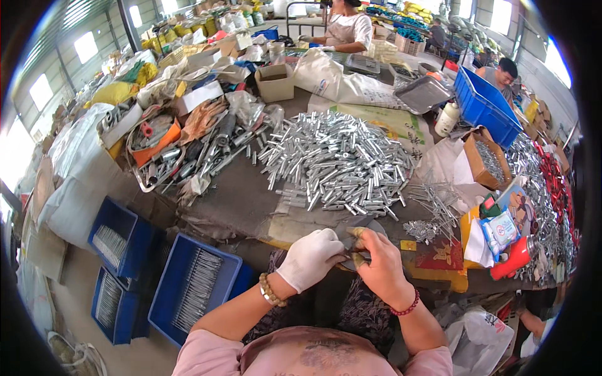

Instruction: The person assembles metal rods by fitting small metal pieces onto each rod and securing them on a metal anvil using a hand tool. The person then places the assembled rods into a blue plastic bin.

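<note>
Both my hands meet at the table's near edge, over my lap. My left hand [311, 259] wears a white glove and is closed, fingertips pinched toward the right. Bare except for yellowish coverings on the thumb and a finger, my right hand [381, 262] also pinches inward. Whatever lies between the fingertips is too small and hidden to name. A dark grey, rounded flat piece [343, 232] shows just behind and between the hands; whether they grip it is unclear. Beyond them spreads a big heap of silvery metal tubes [338, 160]. Thin metal rods [439, 203] lie to its right.
Blue bins with rows of metal rods, one big bin [228, 282] nearest, stand at lower left. A red bottle [511, 258], a wet-wipe pack [500, 233] and a carton of small parts [486, 160] lie right. Mixed hardware [182, 150] crowds the left. Other people sit beyond.
</note>
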`<state>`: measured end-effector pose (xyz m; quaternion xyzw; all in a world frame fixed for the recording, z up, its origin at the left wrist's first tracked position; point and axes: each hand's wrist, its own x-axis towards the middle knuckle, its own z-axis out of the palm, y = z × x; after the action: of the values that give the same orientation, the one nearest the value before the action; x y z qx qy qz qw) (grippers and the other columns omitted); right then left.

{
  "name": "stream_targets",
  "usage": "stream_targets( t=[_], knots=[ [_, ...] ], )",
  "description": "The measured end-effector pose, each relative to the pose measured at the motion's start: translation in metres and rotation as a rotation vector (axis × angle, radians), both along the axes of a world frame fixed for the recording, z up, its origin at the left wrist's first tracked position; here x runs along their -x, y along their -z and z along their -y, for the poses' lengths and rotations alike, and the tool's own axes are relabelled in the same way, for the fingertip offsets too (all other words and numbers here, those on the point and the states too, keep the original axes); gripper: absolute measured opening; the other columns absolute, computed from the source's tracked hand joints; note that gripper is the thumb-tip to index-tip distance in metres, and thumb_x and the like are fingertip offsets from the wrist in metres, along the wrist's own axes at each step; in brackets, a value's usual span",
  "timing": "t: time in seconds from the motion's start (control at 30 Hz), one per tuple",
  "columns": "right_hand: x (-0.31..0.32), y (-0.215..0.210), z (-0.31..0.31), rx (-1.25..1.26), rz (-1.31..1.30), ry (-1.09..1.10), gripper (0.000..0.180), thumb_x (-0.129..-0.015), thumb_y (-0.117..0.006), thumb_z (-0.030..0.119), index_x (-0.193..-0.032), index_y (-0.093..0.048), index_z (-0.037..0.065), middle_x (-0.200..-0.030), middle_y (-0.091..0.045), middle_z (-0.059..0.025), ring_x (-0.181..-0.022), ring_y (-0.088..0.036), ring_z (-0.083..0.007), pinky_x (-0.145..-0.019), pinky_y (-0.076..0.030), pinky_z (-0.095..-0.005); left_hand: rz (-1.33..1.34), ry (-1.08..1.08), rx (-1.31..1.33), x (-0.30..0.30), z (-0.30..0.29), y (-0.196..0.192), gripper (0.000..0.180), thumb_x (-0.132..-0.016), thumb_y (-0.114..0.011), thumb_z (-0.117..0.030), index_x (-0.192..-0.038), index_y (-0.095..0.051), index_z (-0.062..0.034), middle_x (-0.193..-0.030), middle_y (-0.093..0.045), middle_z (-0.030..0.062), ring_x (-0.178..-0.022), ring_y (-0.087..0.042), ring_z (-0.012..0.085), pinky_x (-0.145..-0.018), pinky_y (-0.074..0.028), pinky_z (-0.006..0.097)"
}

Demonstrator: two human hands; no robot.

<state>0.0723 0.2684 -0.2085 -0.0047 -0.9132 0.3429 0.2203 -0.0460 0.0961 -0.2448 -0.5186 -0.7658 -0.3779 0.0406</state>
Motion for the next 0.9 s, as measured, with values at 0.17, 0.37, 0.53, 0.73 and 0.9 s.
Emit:
stream_targets(
  t=[0.17, 0.37, 0.53, 0.73, 0.9],
  knots=[
    [0.000, 0.009, 0.000, -0.060, -0.050, 0.003, 0.057, -0.074, -0.073, -0.010, -0.129, -0.065, 0.006, -0.093, -0.070, -0.0127, -0.091, -0.068, -0.0337, -0.080, -0.056, -0.0464, -0.008, 0.027, -0.014, 0.001, -0.001, 0.004, 0.015, -0.085, -0.082, -0.018, -0.093, -0.072, -0.0108, -0.094, -0.063, 0.0079, -0.093, -0.066, 0.0333, -0.082, -0.055, 0.044],
    [0.001, 0.006, 0.003, -0.245, -0.023, -0.008, 0.051, -0.076, -0.068, -0.009, -0.125, -0.065, 0.005, -0.090, -0.069, -0.0118, -0.091, -0.065, -0.0345, -0.081, -0.054, -0.0473, 0.016, 0.038, -0.074, 0.002, 0.000, 0.009, 0.013, -0.085, -0.081, -0.017, -0.093, -0.072, -0.0105, -0.093, -0.063, 0.0092, -0.093, -0.065, 0.0347, -0.082, -0.055, 0.045],
    [0.003, -0.003, 0.005, -0.344, -0.038, -0.026, 0.048, -0.079, -0.064, -0.009, -0.126, -0.064, 0.004, -0.089, -0.066, -0.0134, -0.088, -0.064, -0.0347, -0.079, -0.052, -0.0479, 0.001, 0.036, -0.046, 0.005, -0.006, 0.009, 0.013, -0.087, -0.079, -0.018, -0.093, -0.072, -0.0101, -0.094, -0.063, 0.0104, -0.092, -0.064, 0.0360, -0.082, -0.055, 0.046],
    [-0.006, -0.006, 0.001, -0.283, -0.063, -0.023, 0.053, -0.081, -0.073, 0.002, -0.133, -0.066, 0.005, -0.098, -0.070, -0.0122, -0.093, -0.067, -0.0333, -0.084, -0.056, -0.0455, 0.054, 0.054, 0.013, 0.005, -0.003, 0.006, 0.016, -0.086, -0.082, -0.018, -0.098, -0.075, -0.0094, -0.100, -0.067, 0.0111, -0.099, -0.067, 0.0345, -0.085, -0.056, 0.044],
    [-0.022, -0.011, -0.024, -0.385, -0.024, 0.213, 0.036, -0.083, -0.077, 0.004, -0.119, -0.074, 0.008, -0.099, -0.070, -0.0099, -0.095, -0.067, -0.0319, -0.085, -0.056, -0.0450, 0.065, 0.013, 0.007, 0.000, -0.001, -0.003, 0.012, -0.086, -0.083, -0.019, -0.091, -0.076, -0.0101, -0.093, -0.066, 0.0088, -0.093, -0.068, 0.0323, -0.083, -0.055, 0.044]
  ],
)
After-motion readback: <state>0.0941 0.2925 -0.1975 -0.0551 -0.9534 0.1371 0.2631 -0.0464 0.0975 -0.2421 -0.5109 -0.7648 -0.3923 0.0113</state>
